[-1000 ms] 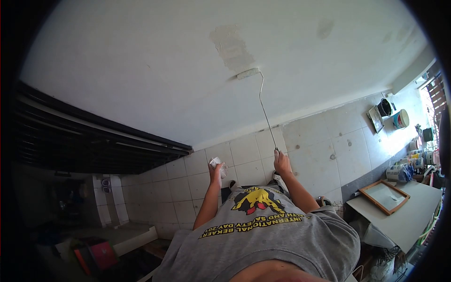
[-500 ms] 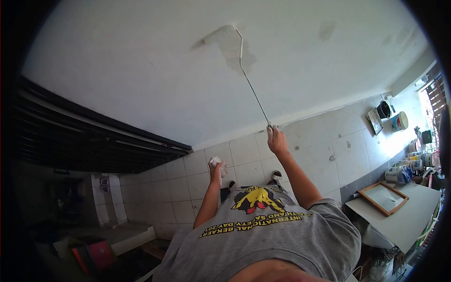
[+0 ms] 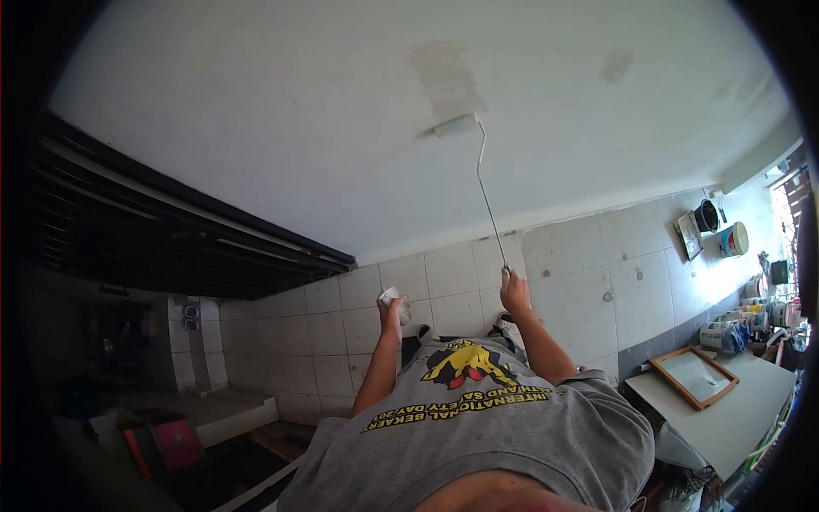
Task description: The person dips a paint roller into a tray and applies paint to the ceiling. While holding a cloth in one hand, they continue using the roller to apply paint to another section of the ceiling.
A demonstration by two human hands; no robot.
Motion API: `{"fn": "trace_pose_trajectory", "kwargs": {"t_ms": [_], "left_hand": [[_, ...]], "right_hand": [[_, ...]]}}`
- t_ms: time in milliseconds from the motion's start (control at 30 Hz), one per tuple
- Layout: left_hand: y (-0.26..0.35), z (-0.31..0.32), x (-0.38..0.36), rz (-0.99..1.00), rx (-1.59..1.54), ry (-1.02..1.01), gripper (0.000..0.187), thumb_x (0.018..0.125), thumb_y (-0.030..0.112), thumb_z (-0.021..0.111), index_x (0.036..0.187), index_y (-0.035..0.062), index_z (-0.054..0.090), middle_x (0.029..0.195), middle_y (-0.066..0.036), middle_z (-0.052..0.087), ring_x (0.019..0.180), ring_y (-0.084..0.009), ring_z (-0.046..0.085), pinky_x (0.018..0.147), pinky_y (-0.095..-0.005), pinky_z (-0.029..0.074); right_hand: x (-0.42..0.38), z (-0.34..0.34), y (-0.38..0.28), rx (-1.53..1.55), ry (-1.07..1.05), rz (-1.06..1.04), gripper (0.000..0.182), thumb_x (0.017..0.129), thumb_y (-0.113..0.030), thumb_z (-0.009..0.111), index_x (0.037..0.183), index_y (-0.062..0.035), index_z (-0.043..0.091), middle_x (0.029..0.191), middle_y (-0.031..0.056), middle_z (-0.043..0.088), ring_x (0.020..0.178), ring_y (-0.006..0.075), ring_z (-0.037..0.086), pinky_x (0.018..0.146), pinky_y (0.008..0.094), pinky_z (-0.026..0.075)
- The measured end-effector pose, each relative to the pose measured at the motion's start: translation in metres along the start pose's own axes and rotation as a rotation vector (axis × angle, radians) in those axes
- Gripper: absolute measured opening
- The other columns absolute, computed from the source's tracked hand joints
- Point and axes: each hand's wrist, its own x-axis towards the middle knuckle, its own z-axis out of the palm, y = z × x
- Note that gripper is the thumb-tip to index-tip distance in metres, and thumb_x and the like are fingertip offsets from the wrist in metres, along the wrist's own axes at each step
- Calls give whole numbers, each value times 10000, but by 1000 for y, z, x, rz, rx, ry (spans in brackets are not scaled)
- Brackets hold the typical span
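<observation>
My right hand (image 3: pixel 514 294) is wrapped round the handle end of a long-framed paint roller (image 3: pixel 490 200). Up at the wall (image 3: pixel 273 154), its pale roller sleeve (image 3: pixel 456 125) lies at the lower end of a damp grey patch (image 3: pixel 448 77). Lower and to the left, my left hand (image 3: pixel 390 311) is closed round a crumpled white, partly see-through thing (image 3: pixel 403 309), which looks like a plastic bag or wrap. My shoes stand on the tiled floor just below the hands.
Dark metal slats (image 3: pixel 171 230) run along the left. Pale tiles (image 3: pixel 572 299) cover the floor. Far right stand a paint tray (image 3: pixel 689 236), a black bucket (image 3: pixel 705 216) and a white bucket (image 3: pixel 734 240). A wooden frame (image 3: pixel 695 377) lies on a white table (image 3: pixel 734 427).
The roller has come down the wall toward me, and a longer damp patch shows above it. My right hand has drawn back closer to my body. My left hand keeps its hold.
</observation>
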Motion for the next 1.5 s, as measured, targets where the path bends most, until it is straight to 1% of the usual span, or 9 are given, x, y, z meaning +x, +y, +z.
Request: {"fn": "trace_pose_trajectory", "kwargs": {"t_ms": [367, 567, 667, 767, 933, 1167, 1367, 1467, 1500], "left_hand": [[10, 12, -1, 4, 2, -47, 633, 807, 169, 675, 1330, 172, 320, 1050, -113, 575, 830, -251, 641, 638, -365, 523], [9, 12, -1, 0, 0, -53, 679, 818, 166, 655, 1379, 176, 273, 1063, -128, 574, 840, -264, 644, 642, -370, 526], [6, 9, 1, -7, -10, -46, 549, 846, 169, 628, 1317, 190, 347, 1049, -91, 576, 863, -252, 629, 673, -361, 509], [5, 7, 3, -12, -20, -48, 548, 846, 166, 628, 1314, 192, 344, 1048, -94, 575, 865, -260, 628, 681, -367, 508], [9, 5, 0, 30, -75, -24, 647, 816, 153, 653, 1359, 182, 303, 1087, -120, 558, 852, -273, 637, 666, -378, 524], [2, -25, 2, 33, -146, 9, 650, 849, 155, 627, 1391, 227, 275, 1063, -105, 565, 858, -272, 630, 674, -376, 533], [2, -56, 5, 50, -205, 22, 690, 802, 149, 668, 1375, 147, 282, 1123, -124, 508, 893, -269, 617, 738, -386, 534], [2, -74, 9, 81, -213, 59, 431, 829, 162, 632, 1207, 159, 426, 1023, -95, 575, 848, -247, 635, 640, -356, 528], [-2, -85, 13, 79, -215, 52, 514, 819, 159, 644, 1260, 150, 380, 1057, -104, 553, 861, -253, 630, 671, -365, 529]], "right_hand": [[-18, 6, 9, 3, 18, -9, 355, 996, -323, 426, 900, -3, 547, 739, 303, 598, 739, 509, 571, 646, 599, 414], [17, -8, -64, 180, 95, -132, 323, 992, -280, 450, 870, 9, 530, 671, 294, 572, 675, 505, 553, 590, 580, 403], [42, -15, -101, 254, 121, -176, 332, 995, -289, 447, 869, 9, 523, 669, 299, 568, 683, 507, 552, 588, 577, 396], [61, -33, -138, 304, 163, -247, 364, 1011, -286, 417, 891, 36, 539, 624, 288, 494, 601, 487, 496, 515, 496, 346], [62, -68, -170, 397, 156, -300, 337, 1004, -282, 440, 883, 21, 526, 604, 265, 499, 568, 471, 494, 497, 494, 345], [22, -35, -159, 371, 68, -404, 294, 990, -245, 477, 842, 8, 491, 574, 251, 490, 547, 464, 497, 476, 495, 338], [9, 2, -187, 235, 52, -499, 304, 980, -259, 512, 804, -21, 444, 537, 214, 486, 531, 455, 499, 470, 504, 340], [10, 20, -198, 208, 66, -472, 309, 983, -250, 506, 788, -17, 449, 543, 220, 471, 526, 453, 481, 468, 489, 326], [9, 25, -202, 202, 78, -459, 313, 985, -246, 501, 780, -15, 451, 547, 224, 464, 526, 453, 473, 468, 482, 320]]}}
